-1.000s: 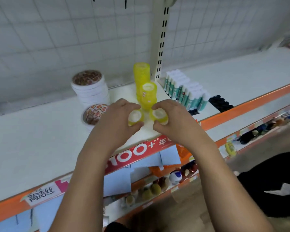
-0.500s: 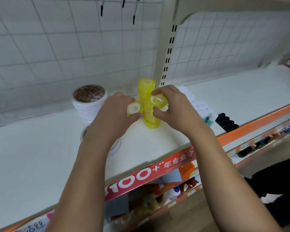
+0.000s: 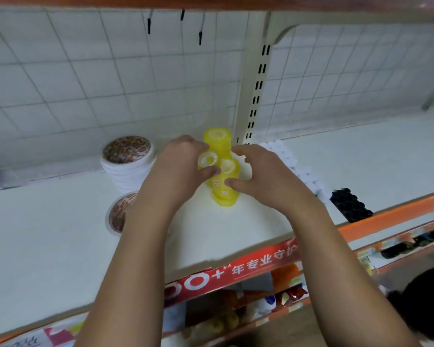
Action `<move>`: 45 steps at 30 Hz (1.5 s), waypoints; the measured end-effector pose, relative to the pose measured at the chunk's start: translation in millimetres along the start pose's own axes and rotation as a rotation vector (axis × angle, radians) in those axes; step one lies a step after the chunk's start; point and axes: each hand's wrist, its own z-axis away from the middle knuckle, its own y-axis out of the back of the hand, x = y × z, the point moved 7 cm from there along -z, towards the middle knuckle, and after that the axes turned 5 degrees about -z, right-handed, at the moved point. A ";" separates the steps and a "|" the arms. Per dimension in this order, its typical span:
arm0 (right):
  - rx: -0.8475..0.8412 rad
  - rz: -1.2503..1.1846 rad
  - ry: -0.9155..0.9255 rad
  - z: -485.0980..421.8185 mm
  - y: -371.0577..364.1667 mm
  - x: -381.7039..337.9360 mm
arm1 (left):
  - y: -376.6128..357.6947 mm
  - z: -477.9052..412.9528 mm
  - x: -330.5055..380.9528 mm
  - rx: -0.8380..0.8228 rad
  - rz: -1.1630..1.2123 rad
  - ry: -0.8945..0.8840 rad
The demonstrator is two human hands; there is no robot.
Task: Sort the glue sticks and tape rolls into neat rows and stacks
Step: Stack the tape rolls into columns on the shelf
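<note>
Our left grip [image 3: 178, 169] pinches a yellow tape roll [image 3: 207, 160] just left of the yellow stack [image 3: 224, 196]; our right grip [image 3: 263, 176] curls round the stack's top roll [image 3: 228, 166].

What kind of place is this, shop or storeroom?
Most likely a shop aisle, in the stationery section. The shelving is retail gondola type, with a slotted upright and wire-grid back panel. A red promo strip runs along the shelf edge, and the stock is yellow tape rolls and glue sticks.
</note>
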 end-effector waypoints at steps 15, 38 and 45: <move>-0.152 -0.074 0.076 -8.8 -2.1 8.3 | -23.1 10.8 -1.1 -0.019 0.043 0.190; -0.177 -0.179 0.170 -13.7 -2.7 17.0 | -36.5 16.0 11.4 -0.046 0.052 0.262; -0.147 -0.089 0.146 -14.7 -10.0 18.2 | -39.6 16.1 16.2 -0.026 0.076 0.283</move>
